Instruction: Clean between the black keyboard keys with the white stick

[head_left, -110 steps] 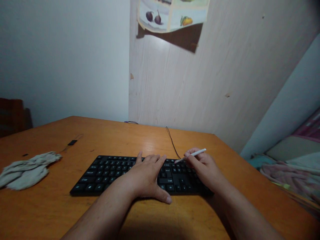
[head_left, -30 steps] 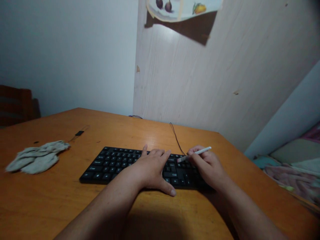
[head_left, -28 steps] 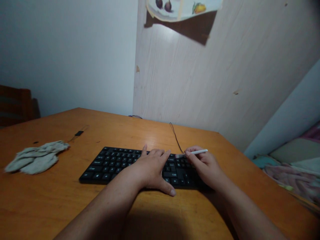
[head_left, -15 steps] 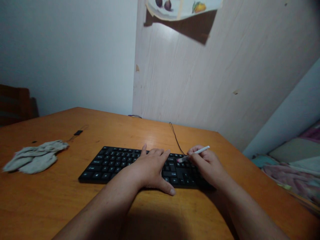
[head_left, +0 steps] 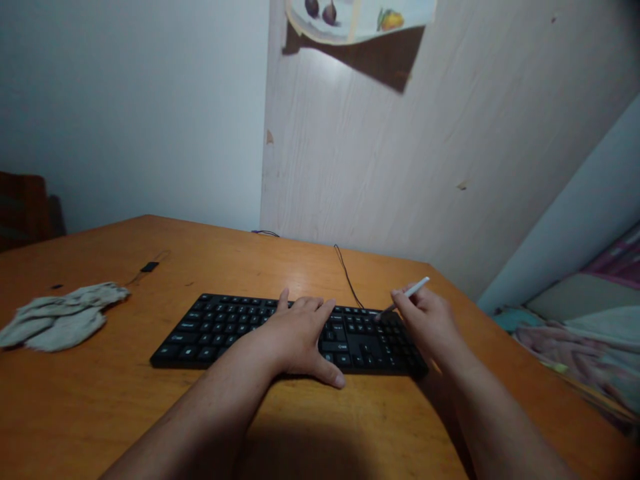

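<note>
The keyboard [head_left: 363,343] lies flat on the table [head_left: 165,427], its long axis running left to right in front of the person. From the right-hand pinch most of it stretches away to the left, with the number pad close below that hand and partly hidden by it.

Down and to the left of the same pinch, the lower end of a white stick [head_left: 417,287] reaches the far rows of keys; whether it touches them I cannot tell. The stick leans, its pale upper end rising to the right of the fingertips. The right hand [head_left: 431,321] grips it narrowly between thumb and fingers, and is the hand nearer to that end.

The left hand [head_left: 295,340] is well to the left of the pinch, palm down over the middle of the keyboard, fingers spread wide and no object visible in it; its thumb reaches past the near edge.

Beyond the keyboard, left of the pinch, a black cord [head_left: 345,272] runs toward the wall [head_left: 320,180]. Far to the left of both hands lies a crumpled cloth [head_left: 63,319].
</note>
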A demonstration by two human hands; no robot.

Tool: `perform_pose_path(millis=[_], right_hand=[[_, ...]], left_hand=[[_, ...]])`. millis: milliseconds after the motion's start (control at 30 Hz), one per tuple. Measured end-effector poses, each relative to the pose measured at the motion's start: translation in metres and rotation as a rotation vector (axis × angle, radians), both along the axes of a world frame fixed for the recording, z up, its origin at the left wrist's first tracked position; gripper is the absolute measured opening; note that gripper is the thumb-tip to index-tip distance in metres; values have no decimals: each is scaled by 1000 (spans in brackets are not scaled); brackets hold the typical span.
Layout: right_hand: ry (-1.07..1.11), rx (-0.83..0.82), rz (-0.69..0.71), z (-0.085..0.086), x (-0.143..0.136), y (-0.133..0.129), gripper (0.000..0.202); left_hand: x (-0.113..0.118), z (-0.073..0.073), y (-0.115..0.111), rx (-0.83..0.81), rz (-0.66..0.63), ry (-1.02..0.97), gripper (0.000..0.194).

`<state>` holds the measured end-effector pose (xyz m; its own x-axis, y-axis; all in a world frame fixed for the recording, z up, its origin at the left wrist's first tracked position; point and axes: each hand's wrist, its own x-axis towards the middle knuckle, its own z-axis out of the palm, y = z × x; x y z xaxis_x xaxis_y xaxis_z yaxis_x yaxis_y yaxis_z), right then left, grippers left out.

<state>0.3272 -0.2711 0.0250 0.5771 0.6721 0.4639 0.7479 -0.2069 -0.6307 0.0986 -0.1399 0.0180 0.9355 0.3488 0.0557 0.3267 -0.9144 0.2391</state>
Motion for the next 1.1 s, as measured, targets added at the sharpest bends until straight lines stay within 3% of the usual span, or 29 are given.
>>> perform_pose_path(millis=[67, 133, 233, 300, 433, 567, 633, 767, 867, 933, 1033, 1100], right_hand=[[34, 60, 1, 3, 0, -1, 35], [104, 91, 111, 5, -7, -1, 36], [167, 28, 250, 3, -17, 2, 35], [148, -10, 245, 1, -16, 4, 34], [1, -90, 71, 1, 8, -1, 30], [-169, -210, -197, 10, 27, -11, 25], [-151, -177, -251, 14, 27, -14, 25], [123, 35, 4, 14, 13, -8, 28], [261, 33, 148, 11, 8, -4, 28], [200, -35, 93, 10, 12, -6, 27], [-53, -130, -176, 12, 23, -11, 26], [-136, -113, -274, 14, 28, -13, 27]], left_hand=[[0, 0, 0, 2, 0, 1, 124], [0, 0, 0, 3, 4, 2, 123], [0, 1, -1, 3, 12, -1, 127], [0, 1, 0, 0, 10, -3, 130], [0, 3, -1, -11, 9, 6, 130], [0, 4, -1, -12, 19, 30, 129], [0, 4, -1, -13, 19, 30, 130], [0, 3, -1, -13, 13, 19, 130], [0, 3, 0, -9, 8, 20, 130], [1, 3, 0, -8, 8, 22, 131], [1, 2, 0, -10, 12, 20, 131], [0, 2, 1, -11, 10, 17, 131]])
